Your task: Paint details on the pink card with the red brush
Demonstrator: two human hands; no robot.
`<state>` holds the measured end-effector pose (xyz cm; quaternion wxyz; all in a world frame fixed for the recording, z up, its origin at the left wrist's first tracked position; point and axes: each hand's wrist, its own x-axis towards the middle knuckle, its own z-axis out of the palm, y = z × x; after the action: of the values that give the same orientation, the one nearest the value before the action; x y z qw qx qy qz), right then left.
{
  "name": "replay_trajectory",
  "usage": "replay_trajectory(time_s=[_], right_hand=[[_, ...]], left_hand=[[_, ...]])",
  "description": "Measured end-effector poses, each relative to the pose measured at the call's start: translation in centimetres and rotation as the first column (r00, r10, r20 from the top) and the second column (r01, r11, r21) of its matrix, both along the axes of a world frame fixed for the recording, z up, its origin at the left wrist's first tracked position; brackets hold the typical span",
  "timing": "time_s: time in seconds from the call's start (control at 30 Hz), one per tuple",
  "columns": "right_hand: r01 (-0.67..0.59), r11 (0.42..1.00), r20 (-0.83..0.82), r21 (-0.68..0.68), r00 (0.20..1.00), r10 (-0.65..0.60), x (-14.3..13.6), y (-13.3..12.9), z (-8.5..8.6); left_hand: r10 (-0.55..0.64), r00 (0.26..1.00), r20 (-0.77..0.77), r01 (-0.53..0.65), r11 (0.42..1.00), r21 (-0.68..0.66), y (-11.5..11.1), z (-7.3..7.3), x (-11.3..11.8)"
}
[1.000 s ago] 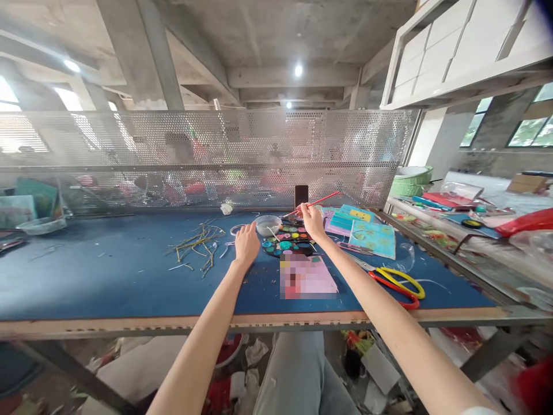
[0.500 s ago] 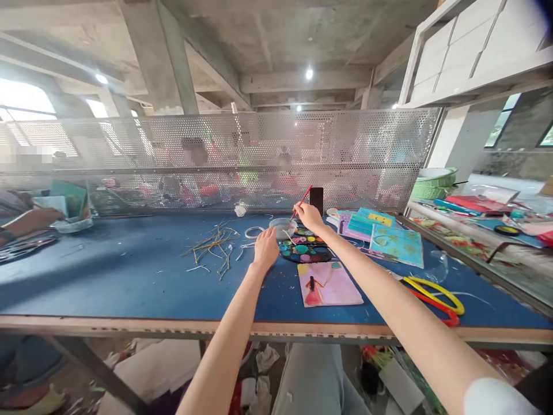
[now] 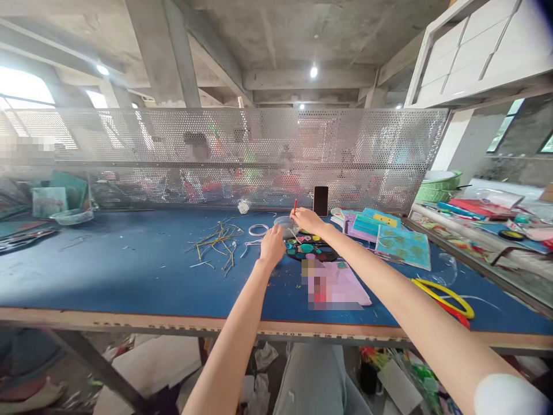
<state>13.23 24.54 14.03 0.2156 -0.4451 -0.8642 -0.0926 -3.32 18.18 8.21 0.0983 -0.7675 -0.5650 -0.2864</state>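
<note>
My right hand [image 3: 307,220] pinches a red paintbrush [image 3: 295,206], held nearly upright over a clear plastic bowl [image 3: 283,222]. The brush tip is hidden behind the bowl's side and my fingers. At the bowl's left side, the fingers of my left hand [image 3: 273,246] are closed on its edge. Just below the bowl lies a dark paint palette [image 3: 314,254] with teal, purple and other colours in its wells. Closer to me is a pink painted canvas [image 3: 341,282], partly blurred out, lying flat beside my right forearm.
Thin brown twigs [image 3: 216,242] and a white roll of tape [image 3: 258,230] lie left of my hands. A phone [image 3: 320,200] leans on the mesh partition [image 3: 173,184]. Painted canvases [image 3: 404,245] and yellow-and-red-handled scissors [image 3: 449,297] are at right; a plastic tray [image 3: 74,217] stands far left.
My right hand has lowered and the paintbrush has turned more upright, sinking toward the bowl. The view has shifted slightly. Another person's hand at far left has left the tray.
</note>
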Motion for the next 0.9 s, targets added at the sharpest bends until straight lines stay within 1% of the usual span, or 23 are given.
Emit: replay_trajectory(time_s=[0.17, 0.37, 0.6, 0.73, 0.9], right_hand=[[-0.031, 0.998, 0.055, 0.048, 0.998, 0.028, -0.08, -0.05, 0.46], [-0.046, 0.997, 0.117, 0.058, 0.992, 0.039, -0.01, -0.04, 0.62], [-0.063, 0.996, 0.131, 0.061, 0.990, 0.054, 0.14, -0.10, 0.35], [-0.043, 0.997, 0.097, 0.066, 0.995, 0.037, 0.20, -0.07, 0.31], [-0.058, 0.998, 0.067, 0.033, 0.996, 0.055, 0.19, -0.08, 0.08]], left_hand=[[-0.005, 1.000, 0.001, 0.005, 1.000, -0.005, -0.13, 0.02, 0.00], [-0.013, 1.000, -0.004, 0.013, 1.000, -0.005, -0.28, 0.01, -0.01], [-0.011, 1.000, -0.008, 0.011, 1.000, -0.016, -0.21, -0.11, 0.00], [-0.008, 1.000, -0.012, 0.008, 1.000, -0.011, -0.33, -0.10, 0.02], [0.001, 1.000, -0.022, -0.001, 1.000, -0.010, -0.48, 0.03, 0.03]])
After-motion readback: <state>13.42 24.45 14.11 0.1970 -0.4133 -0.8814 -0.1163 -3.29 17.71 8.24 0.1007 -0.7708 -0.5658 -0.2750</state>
